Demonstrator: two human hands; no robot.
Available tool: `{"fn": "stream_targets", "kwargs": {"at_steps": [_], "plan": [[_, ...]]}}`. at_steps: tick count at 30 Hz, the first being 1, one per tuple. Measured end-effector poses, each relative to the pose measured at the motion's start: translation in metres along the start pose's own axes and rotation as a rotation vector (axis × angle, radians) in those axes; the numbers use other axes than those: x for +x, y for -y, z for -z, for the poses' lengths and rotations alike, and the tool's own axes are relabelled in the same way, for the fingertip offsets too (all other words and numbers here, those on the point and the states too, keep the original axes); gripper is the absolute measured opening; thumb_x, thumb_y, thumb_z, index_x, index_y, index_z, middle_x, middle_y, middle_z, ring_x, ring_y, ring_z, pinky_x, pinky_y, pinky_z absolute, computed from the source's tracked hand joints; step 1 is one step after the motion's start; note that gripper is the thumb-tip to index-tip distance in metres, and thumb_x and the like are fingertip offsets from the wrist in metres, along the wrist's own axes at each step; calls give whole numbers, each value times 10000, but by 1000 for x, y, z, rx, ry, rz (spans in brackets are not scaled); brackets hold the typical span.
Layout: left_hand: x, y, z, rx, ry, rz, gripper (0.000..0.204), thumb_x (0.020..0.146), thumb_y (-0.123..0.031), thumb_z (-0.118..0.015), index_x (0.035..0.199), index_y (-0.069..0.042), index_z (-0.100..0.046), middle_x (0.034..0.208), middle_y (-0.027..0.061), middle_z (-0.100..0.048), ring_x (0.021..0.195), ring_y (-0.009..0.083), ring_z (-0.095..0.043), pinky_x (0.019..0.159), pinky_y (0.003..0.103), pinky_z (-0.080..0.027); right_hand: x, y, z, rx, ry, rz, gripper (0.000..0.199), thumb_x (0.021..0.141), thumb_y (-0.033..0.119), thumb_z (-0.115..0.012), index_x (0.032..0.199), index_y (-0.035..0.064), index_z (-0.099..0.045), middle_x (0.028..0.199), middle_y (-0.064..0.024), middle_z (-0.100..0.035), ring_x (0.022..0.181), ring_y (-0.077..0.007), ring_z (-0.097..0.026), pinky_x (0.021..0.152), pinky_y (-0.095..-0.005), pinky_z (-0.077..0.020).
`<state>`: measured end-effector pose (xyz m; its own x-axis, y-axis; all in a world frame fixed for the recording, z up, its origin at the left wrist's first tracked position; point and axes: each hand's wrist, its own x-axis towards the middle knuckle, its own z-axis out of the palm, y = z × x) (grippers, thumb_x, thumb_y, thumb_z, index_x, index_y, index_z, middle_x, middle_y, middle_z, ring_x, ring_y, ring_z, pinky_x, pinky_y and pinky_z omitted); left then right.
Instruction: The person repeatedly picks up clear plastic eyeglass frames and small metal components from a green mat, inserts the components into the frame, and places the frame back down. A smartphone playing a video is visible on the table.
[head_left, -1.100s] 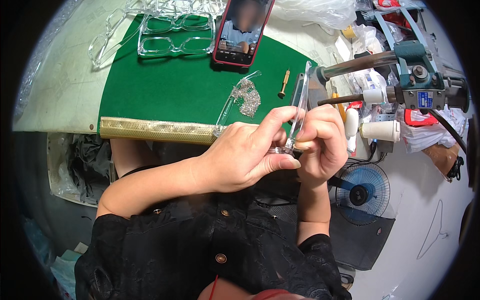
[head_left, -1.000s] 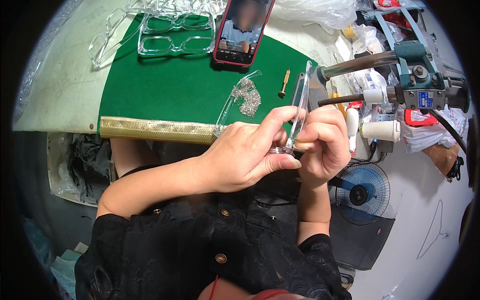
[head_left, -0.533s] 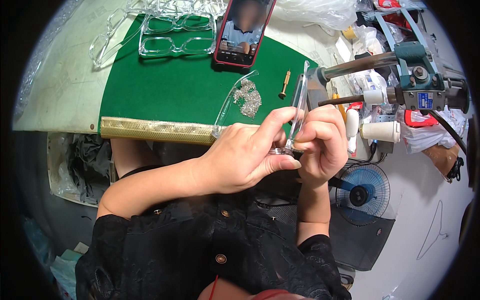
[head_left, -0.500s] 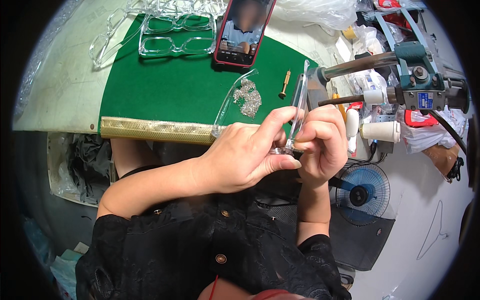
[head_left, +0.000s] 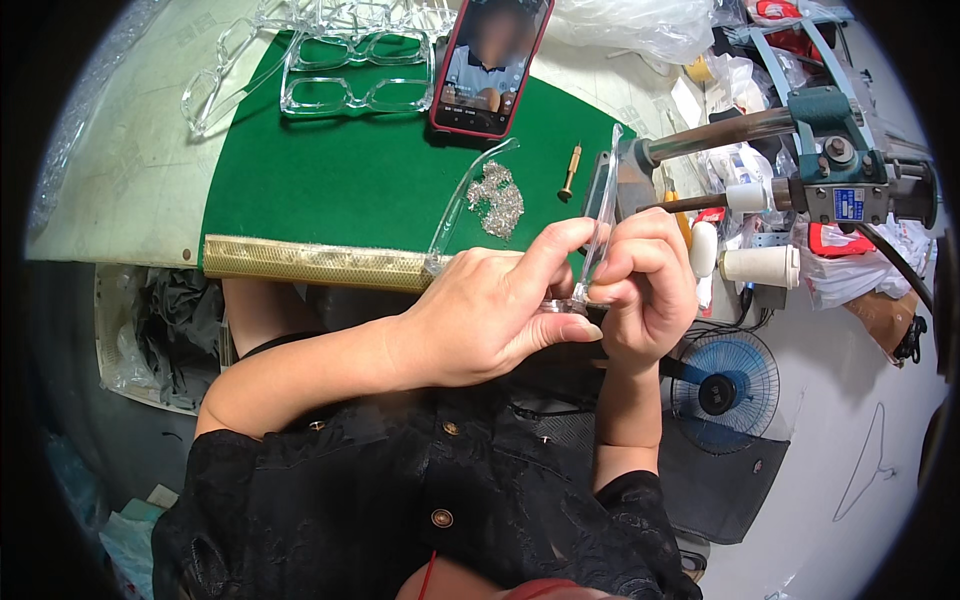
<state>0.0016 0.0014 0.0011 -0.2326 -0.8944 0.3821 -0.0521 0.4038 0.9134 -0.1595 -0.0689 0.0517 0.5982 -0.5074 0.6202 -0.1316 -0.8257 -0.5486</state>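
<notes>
Clear plastic glasses (head_left: 606, 208) sit in the gripping fingers of the left hand (head_left: 490, 315); the right hand (head_left: 648, 285), its fingers closed on them near the hinge (head_left: 580, 293), is just beside. Twisting too hard or unevenly there could crack the plastic.

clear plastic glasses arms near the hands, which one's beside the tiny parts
The left clear curved plastic arm, beside the tiny silvery parts; the right one rises between left hand and right hand.
</notes>
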Motion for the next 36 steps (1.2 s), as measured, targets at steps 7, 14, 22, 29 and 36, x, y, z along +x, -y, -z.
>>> {"fn": "stream_targets", "kwargs": {"at_steps": [7, 14, 22, 29, 36], "plan": [[1, 0, 0, -138, 48, 46, 719, 915, -473, -541, 1379, -6, -251, 926, 132, -682, 833, 282, -692, 754, 323, -516, -2, 4, -7, 11, -77, -20, 175, 801, 178, -702, 758, 46, -594, 755, -57, -548, 676, -167, -532, 588, -269, -433], [2, -2, 0, -318, 54, 68, 742, 911, -503, -538, 1381, -9, -246, 948, 107, -666, 879, 176, -663, 781, 298, -505, -5, 3, -7, 92, -97, -15, 155, 767, 132, -712, 751, 38, -590, 743, -56, -547, 685, -160, -525, 588, -261, -427], [0, 2, 2, -149, 28, 24, 703, 909, -447, -572, 1365, 1, -280, 941, 149, -679, 832, 243, -693, 750, 310, -515, -6, 2, -9, 122, -91, -28, 140, 710, 88, -735, 735, 28, -611, 739, -62, -553, 672, -158, -524, 587, -254, -423], [0, 4, 2, -62, 12, -21, 702, 901, -446, -580, 1359, -1, -288, 933, 151, -682, 827, 294, -695, 735, 326, -522, -9, 3, -10, 219, -107, -108, 157, 690, 67, -759, 742, 23, -618, 761, -64, -557, 682, -145, -522, 595, -244, -419], [1, 6, 4, -22, 30, -46, 717, 891, -465, -584, 1362, -14, -287, 869, 126, -671, 796, 282, -690, 730, 332, -517, -5, 3, -4, 239, -72, -134, 211, 657, 63, -789, 756, 15, -610, 771, -59, -551, 698, -141, -517, 610, -240, -411]]}}
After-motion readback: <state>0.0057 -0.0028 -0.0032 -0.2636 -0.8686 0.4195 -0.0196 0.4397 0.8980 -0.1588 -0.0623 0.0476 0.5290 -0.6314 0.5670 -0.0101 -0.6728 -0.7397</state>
